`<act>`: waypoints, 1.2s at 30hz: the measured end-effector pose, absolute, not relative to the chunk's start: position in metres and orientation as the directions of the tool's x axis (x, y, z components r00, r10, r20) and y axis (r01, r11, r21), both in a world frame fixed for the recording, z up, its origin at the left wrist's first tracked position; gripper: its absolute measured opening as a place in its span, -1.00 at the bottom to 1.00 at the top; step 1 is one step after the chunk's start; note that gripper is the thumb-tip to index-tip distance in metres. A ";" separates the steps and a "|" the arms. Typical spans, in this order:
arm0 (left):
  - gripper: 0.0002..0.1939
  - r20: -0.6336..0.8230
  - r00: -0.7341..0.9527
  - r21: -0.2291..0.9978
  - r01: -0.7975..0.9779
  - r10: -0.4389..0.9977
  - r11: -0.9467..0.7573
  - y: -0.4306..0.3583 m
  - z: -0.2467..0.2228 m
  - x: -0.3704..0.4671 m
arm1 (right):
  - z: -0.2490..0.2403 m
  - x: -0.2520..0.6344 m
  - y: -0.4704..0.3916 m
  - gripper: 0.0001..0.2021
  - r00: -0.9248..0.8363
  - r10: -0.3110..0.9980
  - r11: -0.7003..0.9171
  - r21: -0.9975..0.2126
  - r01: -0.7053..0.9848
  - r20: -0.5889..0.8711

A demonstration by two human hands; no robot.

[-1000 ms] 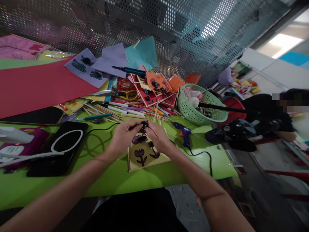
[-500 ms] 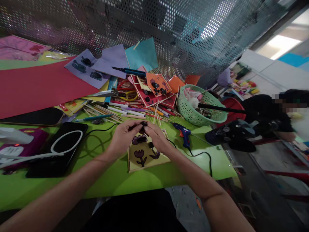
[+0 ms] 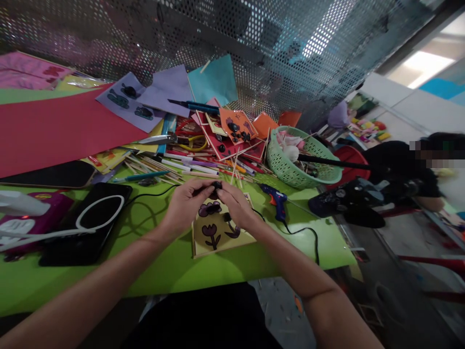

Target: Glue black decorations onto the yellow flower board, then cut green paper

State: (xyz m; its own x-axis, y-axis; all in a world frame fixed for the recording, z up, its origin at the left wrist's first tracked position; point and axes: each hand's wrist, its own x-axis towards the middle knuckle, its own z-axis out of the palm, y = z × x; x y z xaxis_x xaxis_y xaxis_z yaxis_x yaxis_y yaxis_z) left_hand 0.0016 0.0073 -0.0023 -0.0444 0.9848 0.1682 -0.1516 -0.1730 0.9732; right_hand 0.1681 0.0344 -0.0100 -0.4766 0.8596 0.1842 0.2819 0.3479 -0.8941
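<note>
Between your two hands sits a small black piece (image 3: 217, 185), pinched from both sides just above the far edge of a yellow card (image 3: 218, 231). Your left hand (image 3: 187, 201) comes in from the left with its fingers (image 3: 203, 188) curled and pressed onto the piece; your right hand (image 3: 236, 203) meets it from the right, fingers (image 3: 224, 193) closed on the same piece. It is too small and dark to tell exactly what it is.

The yellow card lies flat on the green worktop (image 3: 109, 271), directly under your hands. It carries dark purple flower shapes, two of them visible below your knuckles.

You appear to be working the little piece between your fingertips, shaping or readying it for the card. A next move would likely call for keeping a light pinch and lowering it onto a free spot on the card without smudging the flowers already there.

Just right of the card lies a blue glue gun (image 3: 276, 199), its black cord trailing toward the worktop edge. To your left rests a black tablet (image 3: 78, 232) with a white cable looped on it. Beyond your hands is a heap of sticks and pens (image 3: 189, 167), then finished cards in red and orange (image 3: 232, 133), and a green basket (image 3: 290, 165). Another person sits at far right.
</note>
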 end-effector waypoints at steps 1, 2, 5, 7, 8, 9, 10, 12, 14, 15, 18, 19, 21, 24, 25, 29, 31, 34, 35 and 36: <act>-0.82 0.160 -0.043 0.973 -0.161 0.986 -0.165 0.007 -0.002 0.001 | -0.010 0.168 0.034 -0.79 -0.477 0.858 0.354 -0.893 0.277 0.192; -0.82 0.146 -0.036 0.973 -0.177 0.989 -0.150 0.008 -0.003 0.001 | -0.009 0.169 0.034 -0.78 -0.480 0.854 0.359 -0.894 0.268 0.199; -0.82 0.107 -0.012 0.968 -0.228 0.994 -0.107 0.009 -0.003 0.002 | -0.009 0.171 0.033 -0.77 -0.498 0.847 0.340 -0.909 0.242 0.185; -0.82 0.098 -0.002 0.965 -0.244 0.995 -0.096 0.009 -0.002 0.002 | -0.009 0.172 0.033 -0.74 -0.493 0.856 0.294 -0.931 0.219 0.154; -0.82 0.098 0.002 0.964 -0.248 0.995 -0.094 0.009 -0.002 0.002 | -0.010 0.172 0.032 -0.73 -0.487 0.863 0.264 -0.943 0.205 0.135; -0.83 0.100 0.004 0.964 -0.248 0.995 -0.096 0.009 -0.002 0.002 | -0.010 0.172 0.032 -0.71 -0.479 0.869 0.236 -0.953 0.189 0.120; -0.84 0.103 0.004 0.964 -0.248 0.995 -0.099 0.009 -0.003 0.001 | -0.011 0.171 0.032 -0.70 -0.475 0.873 0.214 -0.962 0.171 0.110; -0.85 0.110 0.002 0.965 -0.241 0.994 -0.106 0.009 -0.004 0.001 | -0.013 0.170 0.033 -0.70 -0.481 0.869 0.206 -0.968 0.141 0.115; -0.84 0.114 -0.006 0.968 -0.226 0.993 -0.112 0.009 -0.006 0.001 | -0.015 0.170 0.034 -0.72 -0.491 0.859 0.236 -0.963 0.131 0.144; -0.84 0.114 -0.010 0.969 -0.220 0.993 -0.113 0.009 -0.006 0.001 | -0.016 0.170 0.035 -0.72 -0.495 0.855 0.250 -0.959 0.135 0.154; -0.84 0.099 -0.007 0.969 -0.226 0.995 -0.098 0.009 -0.006 0.002 | -0.017 0.171 0.035 -0.70 -0.501 0.852 0.258 -0.955 0.144 0.154; -0.84 0.089 -0.001 0.968 -0.236 0.996 -0.087 0.010 -0.006 0.002 | -0.016 0.172 0.035 -0.69 -0.504 0.850 0.254 -0.957 0.140 0.152; -0.83 0.075 0.012 0.966 -0.250 0.997 -0.070 0.010 -0.005 0.002 | -0.015 0.172 0.034 -0.67 -0.509 0.849 0.243 -0.961 0.130 0.146; -0.80 0.081 0.016 0.965 -0.252 0.997 -0.075 0.010 -0.003 0.001 | -0.014 0.171 0.033 -0.66 -0.496 0.858 0.228 -0.964 0.134 0.134; -0.80 0.088 0.015 0.965 -0.250 0.996 -0.082 0.010 -0.003 0.001 | -0.014 0.170 0.034 -0.66 -0.493 0.860 0.233 -0.962 0.142 0.136; -0.79 0.101 0.010 0.966 -0.240 0.995 -0.096 0.010 -0.003 0.001 | -0.013 0.170 0.034 -0.68 -0.504 0.847 0.298 -0.937 0.184 0.170; -0.78 0.092 0.012 0.965 -0.247 0.996 -0.086 0.010 -0.003 0.001 | -0.012 0.171 0.034 -0.70 -0.506 0.841 0.335 -0.919 0.209 0.192; -0.76 0.070 0.019 0.964 -0.259 0.997 -0.063 0.010 -0.004 0.002 | -0.011 0.173 0.034 -0.71 -0.509 0.837 0.365 -0.899 0.242 0.203; -0.76 0.069 0.020 0.964 -0.258 0.997 -0.061 0.010 -0.005 0.002 | -0.010 0.173 0.033 -0.71 -0.511 0.836 0.366 -0.897 0.247 0.200; -0.75 0.070 0.024 0.965 -0.254 0.997 -0.061 0.010 -0.005 0.002 | -0.010 0.173 0.033 -0.71 -0.515 0.835 0.363 -0.898 0.250 0.194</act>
